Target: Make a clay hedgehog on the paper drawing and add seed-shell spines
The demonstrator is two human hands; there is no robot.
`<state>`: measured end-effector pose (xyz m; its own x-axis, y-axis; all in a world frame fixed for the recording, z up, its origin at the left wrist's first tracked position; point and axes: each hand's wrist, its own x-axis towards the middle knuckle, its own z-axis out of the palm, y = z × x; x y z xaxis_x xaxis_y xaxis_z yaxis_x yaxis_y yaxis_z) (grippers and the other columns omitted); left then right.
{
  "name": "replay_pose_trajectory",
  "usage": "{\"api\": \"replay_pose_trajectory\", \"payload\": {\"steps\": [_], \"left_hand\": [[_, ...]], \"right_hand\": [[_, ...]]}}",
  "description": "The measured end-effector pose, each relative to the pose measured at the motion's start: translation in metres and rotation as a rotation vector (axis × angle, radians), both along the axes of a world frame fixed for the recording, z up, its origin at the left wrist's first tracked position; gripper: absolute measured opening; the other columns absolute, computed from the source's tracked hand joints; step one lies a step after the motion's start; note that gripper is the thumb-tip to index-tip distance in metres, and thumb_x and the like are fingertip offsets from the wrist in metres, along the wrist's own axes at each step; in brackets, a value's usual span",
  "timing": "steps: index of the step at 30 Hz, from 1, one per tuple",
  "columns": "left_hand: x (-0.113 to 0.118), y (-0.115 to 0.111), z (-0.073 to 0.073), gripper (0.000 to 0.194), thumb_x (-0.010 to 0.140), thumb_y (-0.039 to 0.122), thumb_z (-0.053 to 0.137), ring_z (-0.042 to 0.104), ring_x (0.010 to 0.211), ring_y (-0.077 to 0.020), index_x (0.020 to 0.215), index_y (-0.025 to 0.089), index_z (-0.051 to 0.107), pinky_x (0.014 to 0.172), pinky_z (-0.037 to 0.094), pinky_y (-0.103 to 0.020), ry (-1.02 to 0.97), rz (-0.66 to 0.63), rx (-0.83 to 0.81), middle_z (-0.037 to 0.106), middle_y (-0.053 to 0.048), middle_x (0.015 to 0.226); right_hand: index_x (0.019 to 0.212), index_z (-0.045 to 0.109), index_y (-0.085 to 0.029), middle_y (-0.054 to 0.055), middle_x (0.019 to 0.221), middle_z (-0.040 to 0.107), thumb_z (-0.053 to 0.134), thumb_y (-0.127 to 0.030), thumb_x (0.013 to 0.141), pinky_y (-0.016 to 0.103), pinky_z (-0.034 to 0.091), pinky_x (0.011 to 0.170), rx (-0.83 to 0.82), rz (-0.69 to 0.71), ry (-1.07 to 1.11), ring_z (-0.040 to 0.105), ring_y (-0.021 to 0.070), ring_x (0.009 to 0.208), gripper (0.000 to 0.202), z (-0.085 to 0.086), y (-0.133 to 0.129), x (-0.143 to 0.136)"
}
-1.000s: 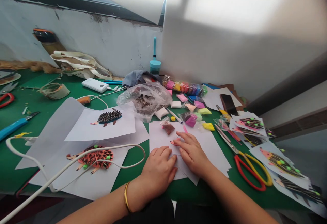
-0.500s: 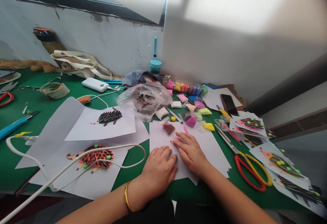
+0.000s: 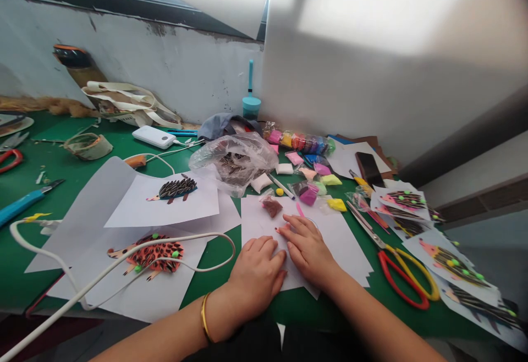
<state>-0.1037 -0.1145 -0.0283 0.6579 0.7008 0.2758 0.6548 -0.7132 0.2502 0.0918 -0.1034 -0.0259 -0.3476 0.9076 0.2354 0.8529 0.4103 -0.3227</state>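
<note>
My left hand rests palm down on the near left edge of a stack of white paper, fingers loosely bent and holding nothing I can see. My right hand lies on the same sheets with its fingers stretched out toward the left. At its fingertips is a tiny pink bit with a dark tip, which looks like modelling clay. Whatever is under the right palm is hidden. Just beyond the hands sit a packet of brown clay and a pink clay strip.
Scissors lie right of the paper, beside several finished hedgehog pictures. To the left are a seed hedgehog, an orange hedgehog and a white cable across it. Behind are a seed bag and clay packets.
My right hand has shifted very slightly, its fingers a little changed in position over the paper. My left hand stays in place.
</note>
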Motion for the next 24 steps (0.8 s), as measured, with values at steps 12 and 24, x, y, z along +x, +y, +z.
{"api": "replay_pose_trajectory", "payload": {"steps": [12,24], "left_hand": [[0.0009,-0.0001,-0.0013,0.021,0.088,0.028,0.060,0.054,0.116,-0.0303,0.107,0.019,0.063,0.095,0.046,-0.049,-0.028,0.003,0.026,0.062,-0.011,0.116],[0.0000,0.0001,0.0003,0.030,0.089,0.031,0.059,0.053,0.119,-0.0307,0.117,0.021,0.060,0.096,0.045,-0.049,-0.009,-0.002,0.007,0.061,-0.011,0.119]], "right_hand": [[0.133,0.060,-0.021,0.005,0.152,0.046,0.048,-0.023,0.092,0.048,0.038,0.108,0.057,-0.016,-0.139,0.041,0.0294,0.137,0.043,-0.0017,-0.0091,-0.0057],[0.127,0.065,-0.026,0.004,0.149,0.050,0.047,-0.020,0.090,0.046,0.038,0.106,0.113,-0.035,-0.052,0.041,0.0286,0.135,0.041,0.0001,-0.0104,0.0021]]}}
